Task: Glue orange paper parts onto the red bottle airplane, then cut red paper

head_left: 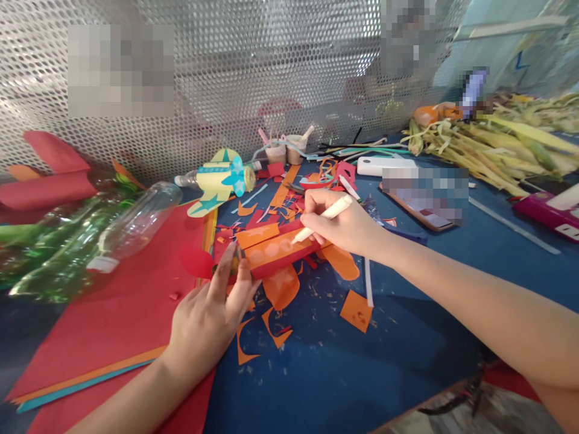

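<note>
A bottle craft (266,252) wrapped in red and orange paper lies across the middle, with a red rounded end to the left and orange wing shapes sticking out below. My left hand (205,319) grips it near the left end, fingers bent over its top. In my right hand (341,226) is a white marker (333,208), pinched like a pen, its tip at the orange strip. Pale round marks run in a row along that strip. An orange fin with a faint star (281,286) hangs beneath the craft.
Orange scraps (356,310) lie around the craft on the blue table. Red paper sheets (136,313) and plastic bottles (140,220) are at left. Behind stand a yellow bottle plane (221,181) and two cups (296,147). A phone (418,206) and corn husks (493,141) are at right.
</note>
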